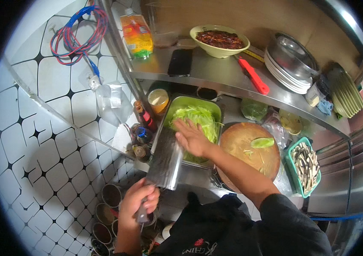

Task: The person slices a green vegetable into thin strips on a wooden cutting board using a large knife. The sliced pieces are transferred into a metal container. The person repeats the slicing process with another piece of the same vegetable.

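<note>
My left hand point(141, 198) is wrapped round the handle of a cleaver point(167, 160). The broad blade slants up across the near-left side of a rectangular metal pan point(219, 123). Shredded green vegetable point(198, 114) lies heaped in that pan. Over the heap, beside the far end of the blade, is my right hand point(193, 140), palm down with fingers stretched out. Whether its fingertips touch the blade I cannot tell. Right of the pan, a round wooden chopping board point(241, 149) carries a cut green piece point(262, 142) and a few loose shreds.
Bottles point(144, 135) crowd the pan's left. A green basket point(305, 168) of dark-and-white strips stands at the right. The metal shelf above point(219, 74) bears a bowl of dark red food point(219, 42), a phone point(180, 62), a red-handled tool point(254, 77) and stacked plates point(286, 70).
</note>
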`<state>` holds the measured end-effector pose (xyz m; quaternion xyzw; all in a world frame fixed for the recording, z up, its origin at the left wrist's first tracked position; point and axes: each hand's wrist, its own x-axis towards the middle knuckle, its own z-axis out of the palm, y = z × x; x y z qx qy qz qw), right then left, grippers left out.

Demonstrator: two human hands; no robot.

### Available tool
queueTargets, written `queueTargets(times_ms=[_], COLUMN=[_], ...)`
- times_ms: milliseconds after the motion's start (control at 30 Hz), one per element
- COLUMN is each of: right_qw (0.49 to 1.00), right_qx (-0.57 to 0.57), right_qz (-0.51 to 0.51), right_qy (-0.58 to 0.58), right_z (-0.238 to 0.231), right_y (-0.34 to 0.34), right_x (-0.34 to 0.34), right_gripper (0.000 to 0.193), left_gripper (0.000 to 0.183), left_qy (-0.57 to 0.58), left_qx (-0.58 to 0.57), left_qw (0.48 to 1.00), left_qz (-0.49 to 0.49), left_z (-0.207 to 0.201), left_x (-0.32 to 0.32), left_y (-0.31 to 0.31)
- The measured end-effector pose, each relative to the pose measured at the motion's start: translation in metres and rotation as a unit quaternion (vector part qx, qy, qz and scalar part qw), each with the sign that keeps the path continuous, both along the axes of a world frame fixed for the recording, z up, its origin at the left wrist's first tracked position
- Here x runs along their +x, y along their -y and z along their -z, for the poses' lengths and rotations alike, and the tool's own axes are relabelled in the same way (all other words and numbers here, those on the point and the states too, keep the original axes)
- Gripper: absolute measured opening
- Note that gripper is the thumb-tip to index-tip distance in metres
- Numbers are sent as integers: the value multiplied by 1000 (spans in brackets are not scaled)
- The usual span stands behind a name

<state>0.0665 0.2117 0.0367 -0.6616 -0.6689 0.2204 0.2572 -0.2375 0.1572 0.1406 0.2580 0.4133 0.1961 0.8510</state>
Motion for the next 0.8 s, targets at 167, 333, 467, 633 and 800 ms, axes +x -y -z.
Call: queueTargets(times_ms=[167,333,467,633,800], right_qw=[978,971,985,971,995], right_qx=[200,155,145,191,88], right_qz=[51,179,92,128,-41], right_qy=[-39,-36,23,61,2], right_z=[31,36,106,132,96], right_y=[7,56,132,218,292], right_x=[59,154,212,191,204], right_gripper=[30,21,20,12,12], left_gripper=[37,35,25,26,35], left_qy=[-22,-90,-143,-270,-405], left_qx=[118,162,251,419,559], left_qw=[993,978,929,818,685], left_qz=[23,94,231,286,232], left_z=[-14,-20,-4,89,112], left_x=[-31,-9,58,131,184], left_y=[56,101,118,135,162])
